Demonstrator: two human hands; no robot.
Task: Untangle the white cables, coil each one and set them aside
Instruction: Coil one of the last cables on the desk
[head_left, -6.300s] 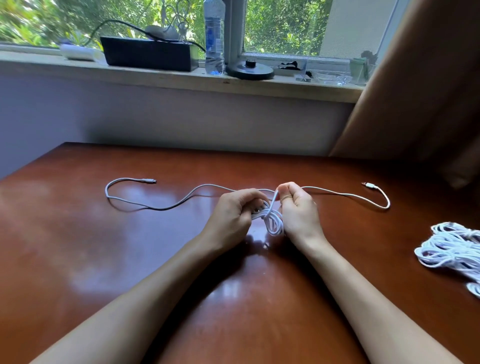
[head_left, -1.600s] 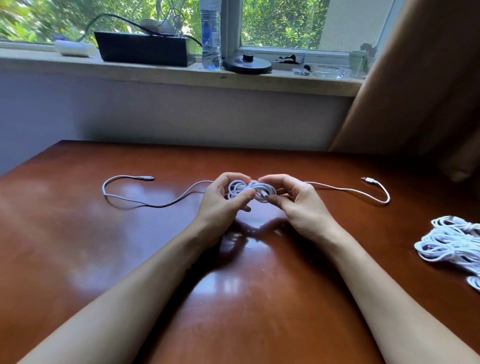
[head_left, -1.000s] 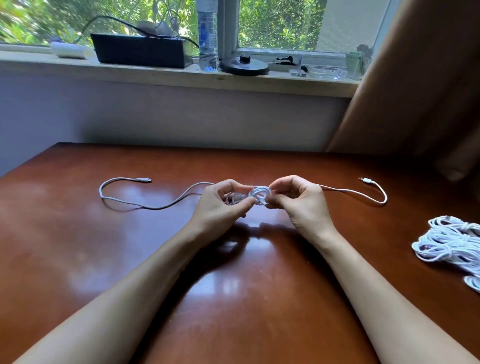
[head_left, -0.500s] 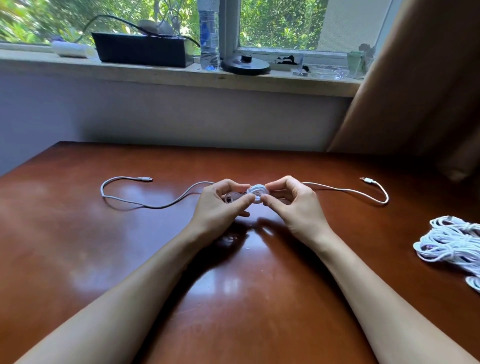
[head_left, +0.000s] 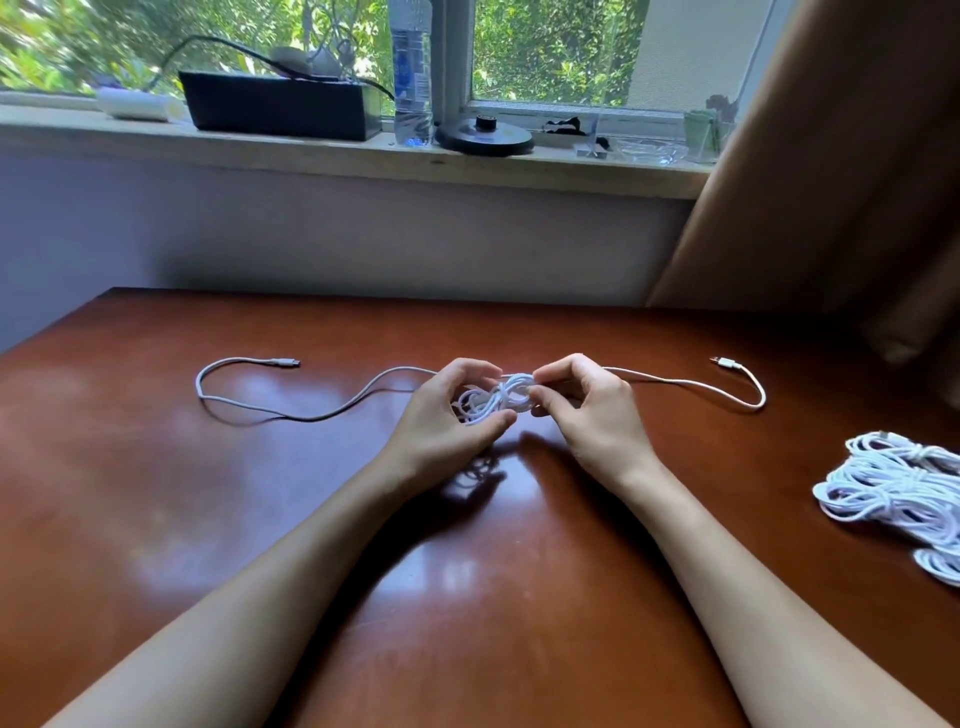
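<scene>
The table (head_left: 156, 493) under the fingers (head_left: 558, 367) is reddish-brown wood, smooth and high-gloss, with bright mirror-like reflections. The white cable (head_left: 493, 400) pinched between the fingers of the left hand (head_left: 441, 415) and right hand (head_left: 592, 410) has a smooth plastic sheath with a slight sheen; the coiled cables (head_left: 893, 488) right of the fingers have the same sheath. Beyond the fingers, the sill (head_left: 311, 153) is matt and rough, the bottle (head_left: 412, 78) clear plastic, the curtain (head_left: 841, 182) matt brown cloth.

L hand (head_left: 441, 415), R hand (head_left: 592, 415) pinching.
</scene>
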